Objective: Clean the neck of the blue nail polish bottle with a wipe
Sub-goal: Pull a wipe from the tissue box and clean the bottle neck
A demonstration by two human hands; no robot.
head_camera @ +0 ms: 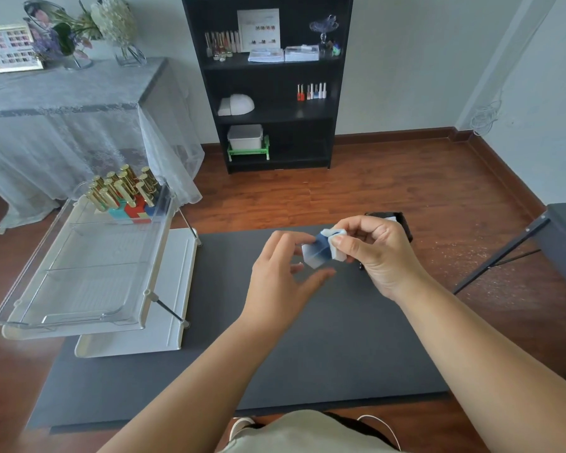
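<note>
A small faceted blue-tinted glass nail polish bottle is held in the air above the middle of a dark grey rectangular mat, tilted so its top leans toward the right. One folded white wipe is wrapped around the bottle's upper end, hiding the neck. The right hand pinches this wipe closed between thumb and bent fingers. The left hand sits at the bottle's lower end, fingers loosely curled and thumb spread out below; whether its fingertips actually grip the glass cannot be told. Behind the right hand, one black box lies partly hidden at the mat's far edge.

To the left stands one white two-tier rack carrying a clear plastic tray on its upper level. At the tray's far end stands a cluster of about a dozen gold-capped bottles with coloured bases. Farther back, one black shelving unit with three shelves stands against the wall, and one lace-covered table is on the left.
</note>
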